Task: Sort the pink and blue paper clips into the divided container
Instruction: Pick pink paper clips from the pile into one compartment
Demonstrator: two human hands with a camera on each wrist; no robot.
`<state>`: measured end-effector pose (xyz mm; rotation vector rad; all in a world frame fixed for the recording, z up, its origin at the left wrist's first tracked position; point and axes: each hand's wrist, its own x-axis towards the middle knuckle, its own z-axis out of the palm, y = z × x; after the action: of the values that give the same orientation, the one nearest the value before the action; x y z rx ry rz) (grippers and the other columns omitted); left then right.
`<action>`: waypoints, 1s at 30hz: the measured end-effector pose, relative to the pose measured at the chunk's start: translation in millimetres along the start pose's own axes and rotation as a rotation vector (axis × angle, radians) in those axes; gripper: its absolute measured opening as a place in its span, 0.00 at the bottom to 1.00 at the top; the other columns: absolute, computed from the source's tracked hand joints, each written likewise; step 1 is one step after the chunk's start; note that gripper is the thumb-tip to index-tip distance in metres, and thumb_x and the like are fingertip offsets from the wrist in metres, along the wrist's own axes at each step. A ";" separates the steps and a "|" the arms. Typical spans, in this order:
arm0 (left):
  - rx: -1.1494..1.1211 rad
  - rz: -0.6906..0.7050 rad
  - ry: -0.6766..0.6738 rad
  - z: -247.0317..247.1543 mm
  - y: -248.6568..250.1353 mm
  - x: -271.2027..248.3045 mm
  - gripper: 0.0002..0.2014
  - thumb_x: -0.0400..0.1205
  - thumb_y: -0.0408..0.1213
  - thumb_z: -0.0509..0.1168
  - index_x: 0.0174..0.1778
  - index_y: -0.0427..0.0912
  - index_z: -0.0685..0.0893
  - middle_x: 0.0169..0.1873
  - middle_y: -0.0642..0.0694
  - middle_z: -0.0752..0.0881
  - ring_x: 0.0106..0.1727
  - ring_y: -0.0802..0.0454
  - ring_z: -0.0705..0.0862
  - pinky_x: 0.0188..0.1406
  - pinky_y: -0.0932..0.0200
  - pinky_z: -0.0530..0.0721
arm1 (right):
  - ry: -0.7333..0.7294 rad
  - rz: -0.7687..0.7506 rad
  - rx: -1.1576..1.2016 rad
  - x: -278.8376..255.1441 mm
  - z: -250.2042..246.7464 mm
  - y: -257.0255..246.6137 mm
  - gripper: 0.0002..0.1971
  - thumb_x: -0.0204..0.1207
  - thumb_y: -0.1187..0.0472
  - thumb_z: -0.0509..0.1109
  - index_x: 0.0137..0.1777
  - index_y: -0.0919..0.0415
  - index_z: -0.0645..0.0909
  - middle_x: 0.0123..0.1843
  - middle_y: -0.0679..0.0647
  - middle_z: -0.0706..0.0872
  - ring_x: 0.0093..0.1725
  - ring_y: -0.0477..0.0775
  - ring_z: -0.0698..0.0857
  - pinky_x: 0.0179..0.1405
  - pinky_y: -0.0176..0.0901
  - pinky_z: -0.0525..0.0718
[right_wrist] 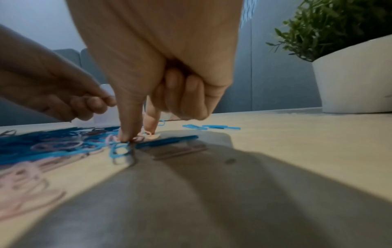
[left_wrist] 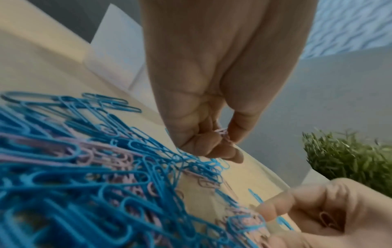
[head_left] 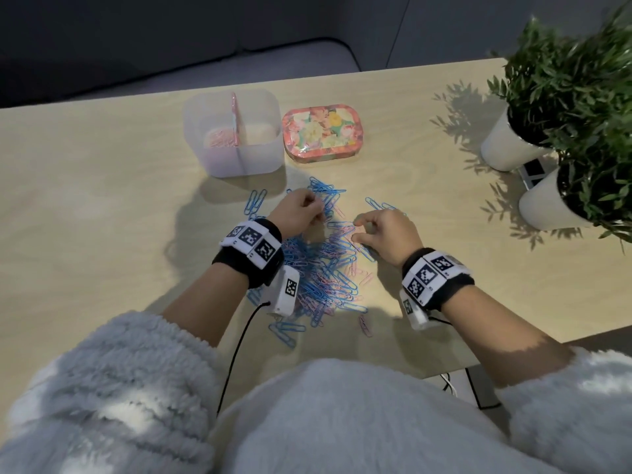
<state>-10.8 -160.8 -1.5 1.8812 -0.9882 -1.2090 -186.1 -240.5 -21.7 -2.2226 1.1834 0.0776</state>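
Observation:
A mixed pile of blue and pink paper clips [head_left: 325, 268] lies on the wooden table. Behind it stands the translucent divided container [head_left: 260, 159]; pink clips [head_left: 219, 138] lie in its left compartment. My left hand [head_left: 316, 213] hovers over the pile's far side, its curled fingers and thumb pinching a few pink clips [left_wrist: 222, 133]. Over the pile's right edge, my right hand [head_left: 355, 230] has thumb and index finger pressed down on a pink clip [right_wrist: 141, 136]. Another pink clip [left_wrist: 326, 218] is tucked in that hand's curled palm.
A floral tin [head_left: 323, 133] sits right of the container. Two plants in white pots [head_left: 506, 145] [head_left: 547, 203] stand at the table's right side. Loose blue clips [head_left: 379, 203] lie beyond the right hand. The near table edge runs close to my body.

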 end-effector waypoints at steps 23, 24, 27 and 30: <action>0.728 0.104 0.110 -13.4 -4.5 6.4 0.09 0.83 0.34 0.58 0.57 0.38 0.78 0.55 0.37 0.84 0.56 0.38 0.81 0.49 0.51 0.76 | -0.054 0.072 0.312 3.8 13.6 15.3 0.11 0.70 0.61 0.68 0.29 0.52 0.71 0.24 0.49 0.79 0.21 0.43 0.75 0.38 0.51 0.79; 0.754 0.132 0.112 -11.6 -3.0 6.0 0.10 0.82 0.34 0.58 0.57 0.39 0.78 0.55 0.37 0.84 0.56 0.39 0.81 0.49 0.52 0.76 | -0.063 0.068 0.328 4.0 11.4 18.5 0.12 0.73 0.62 0.67 0.30 0.51 0.71 0.25 0.49 0.79 0.25 0.48 0.77 0.38 0.49 0.77; 0.757 0.195 0.025 0.0 1.4 6.5 0.09 0.81 0.39 0.60 0.55 0.41 0.79 0.50 0.43 0.84 0.54 0.42 0.82 0.44 0.56 0.72 | -0.103 0.080 0.469 2.8 2.5 22.0 0.15 0.78 0.65 0.66 0.30 0.53 0.72 0.27 0.55 0.78 0.24 0.51 0.74 0.32 0.41 0.71; 0.811 0.217 -0.102 15.2 2.7 7.2 0.09 0.81 0.39 0.61 0.54 0.42 0.80 0.52 0.43 0.84 0.55 0.43 0.81 0.48 0.54 0.77 | -0.080 0.124 0.614 -0.3 -7.2 16.7 0.16 0.80 0.67 0.64 0.30 0.57 0.72 0.23 0.53 0.75 0.15 0.39 0.69 0.22 0.34 0.67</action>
<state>-23.6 -170.5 -7.3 2.2168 -1.8878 -0.8321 -200.7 -251.0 -24.0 -1.5972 1.1148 -0.1306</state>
